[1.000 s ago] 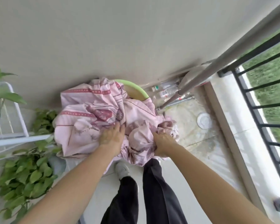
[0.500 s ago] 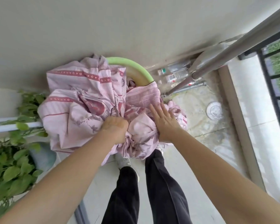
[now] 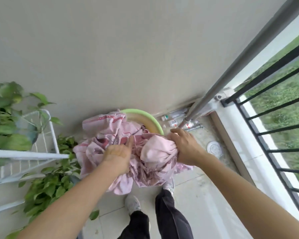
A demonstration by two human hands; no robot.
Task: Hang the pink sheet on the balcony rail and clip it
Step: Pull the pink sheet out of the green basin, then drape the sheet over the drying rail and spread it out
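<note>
We are early in the job: the pink sheet (image 3: 102, 130) is a crumpled bundle gathered under and between our hands, and its far part spills beyond our fingertips over the green basin (image 3: 141, 112). Our left hand (image 3: 118, 153) has its fingers dug into the folds, with one digit lying straight along the cloth. Our right hand (image 3: 185, 147) is curled tight round a bunched wad. Nothing hangs on the balcony rail (image 3: 266, 73), which stands well apart to the right of our right hand, and we see no clips. As we judge it, lifting, spreading over the rail and clipping all remain.
</note>
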